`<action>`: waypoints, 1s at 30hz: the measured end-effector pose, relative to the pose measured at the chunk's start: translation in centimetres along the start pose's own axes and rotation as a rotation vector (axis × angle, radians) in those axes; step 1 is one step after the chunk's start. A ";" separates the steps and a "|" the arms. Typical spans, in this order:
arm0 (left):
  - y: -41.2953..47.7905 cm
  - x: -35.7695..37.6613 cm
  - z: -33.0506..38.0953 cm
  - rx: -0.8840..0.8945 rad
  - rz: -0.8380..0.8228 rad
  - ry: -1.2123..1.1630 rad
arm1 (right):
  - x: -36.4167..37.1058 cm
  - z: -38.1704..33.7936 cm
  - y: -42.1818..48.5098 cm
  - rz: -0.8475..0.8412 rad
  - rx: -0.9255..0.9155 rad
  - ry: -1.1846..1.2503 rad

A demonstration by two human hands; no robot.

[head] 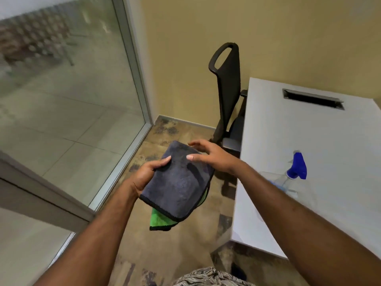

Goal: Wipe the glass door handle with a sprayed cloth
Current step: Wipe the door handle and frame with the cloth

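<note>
A folded grey cloth (pixel 179 182) with a green underside hangs in front of me over the floor. My left hand (pixel 147 174) grips its left edge, thumb on top. My right hand (pixel 210 154) rests on the cloth's upper right part with fingers spread, thumb pressing the top face. A clear spray bottle (pixel 288 180) with a blue trigger head lies on the white table to the right, apart from both hands. A glass door or panel (pixel 61 100) with a metal frame fills the left side; no handle shows clearly.
A white table (pixel 309 131) with a cable slot stands at right. A black office chair (pixel 228 89) is tucked at its far end against the yellow wall. A grey frame bar (pixel 41 193) crosses the lower left. Brown patterned floor lies below.
</note>
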State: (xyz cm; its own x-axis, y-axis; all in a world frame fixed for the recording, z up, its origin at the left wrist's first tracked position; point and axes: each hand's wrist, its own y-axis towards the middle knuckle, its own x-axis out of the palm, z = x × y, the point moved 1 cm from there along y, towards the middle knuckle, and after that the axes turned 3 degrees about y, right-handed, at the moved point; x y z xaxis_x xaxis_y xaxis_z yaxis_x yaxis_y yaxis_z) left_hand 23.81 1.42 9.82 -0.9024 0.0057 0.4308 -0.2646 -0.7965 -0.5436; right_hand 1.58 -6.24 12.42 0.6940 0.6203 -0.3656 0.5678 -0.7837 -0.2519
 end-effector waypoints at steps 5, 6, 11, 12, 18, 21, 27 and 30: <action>-3.0 -6.0 2.3 0.009 0.097 0.019 | 5.0 -0.6 3.7 -0.316 0.150 0.215; -3.8 -7.3 2.6 0.000 0.117 0.020 | 6.3 -0.9 4.2 -0.338 0.149 0.233; -7.5 -13.5 3.4 0.023 0.207 0.052 | 13.1 -2.6 6.3 -0.310 0.186 0.396; -8.4 -14.7 3.5 0.044 0.225 0.068 | 14.5 -3.1 6.6 -0.296 0.193 0.429; -12.8 -21.9 4.4 0.194 0.441 0.433 | 21.8 -6.7 8.3 -0.243 0.222 0.602; -14.4 -25.1 4.2 0.175 0.499 0.559 | 24.3 -8.4 9.0 -0.276 0.235 0.645; -15.9 -28.0 4.1 0.274 0.573 0.351 | 27.7 -11.1 11.7 -0.355 0.253 0.798; -16.2 -29.6 4.4 0.312 0.711 0.279 | 29.4 -12.1 13.8 -0.378 0.254 0.940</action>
State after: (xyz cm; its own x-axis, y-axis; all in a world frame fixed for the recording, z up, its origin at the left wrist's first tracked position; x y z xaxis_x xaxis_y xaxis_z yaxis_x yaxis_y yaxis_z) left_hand 56.25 11.48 9.01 -0.8812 -0.4455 -0.1581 0.4709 -0.7978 -0.3765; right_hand 35.20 1.60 9.05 0.6172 0.5164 0.5937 0.7854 -0.4498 -0.4252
